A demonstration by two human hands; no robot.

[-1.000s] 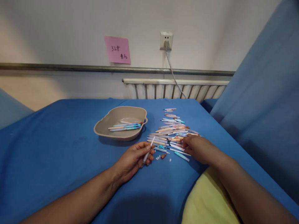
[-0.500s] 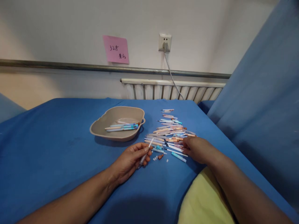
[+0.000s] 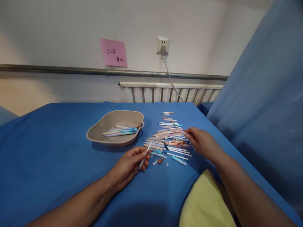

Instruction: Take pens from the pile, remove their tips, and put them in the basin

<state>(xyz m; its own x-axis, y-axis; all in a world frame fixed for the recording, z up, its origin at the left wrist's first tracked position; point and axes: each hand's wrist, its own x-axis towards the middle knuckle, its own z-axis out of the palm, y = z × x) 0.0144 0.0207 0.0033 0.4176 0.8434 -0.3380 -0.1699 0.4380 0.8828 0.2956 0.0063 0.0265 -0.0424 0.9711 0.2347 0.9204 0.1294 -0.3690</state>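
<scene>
**A:** What is nearest?

**B:** A yellow pillow [image 3: 205,201] on the blue bed [image 3: 52,151]. Then the left hand [image 3: 129,164], its fingers closed around a thin white pen [image 3: 145,156], same as before.

**A:** And the right hand [image 3: 201,142]?

**B:** It has moved from the near edge of the pile of pens [image 3: 165,138] to its far right side. The fingertips touch the pens there. I cannot tell if they grip one.

**A:** Farther back?

**B:** A beige tray [image 3: 111,142] left of the pile, with some pens [image 3: 120,130] inside.
</scene>
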